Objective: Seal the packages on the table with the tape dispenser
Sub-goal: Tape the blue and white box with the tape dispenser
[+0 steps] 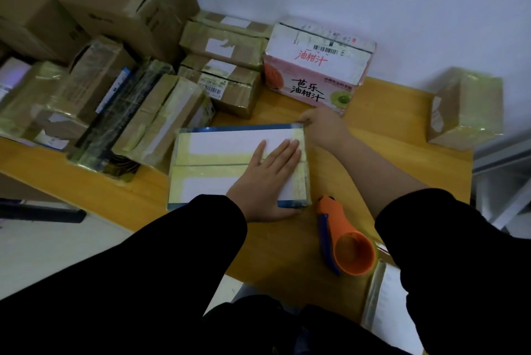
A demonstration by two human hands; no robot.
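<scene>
A flat white package (218,159) with a blue rim and yellowish tape strips lies in the middle of the wooden table (287,262). My left hand (267,182) lies flat on its right half, fingers straight, pressing the taped top. My right hand (323,126) grips the package's far right corner, its fingers curled over the edge. The orange and blue tape dispenser (344,239) lies on the table just right of the package's near corner, with neither hand on it.
Several taped cardboard boxes (161,122) crowd the table's left and back. A pink juice carton (313,70) stands behind the package. One taped box (465,107) sits at the far right. A white padded mailer (388,306) lies at the near right edge.
</scene>
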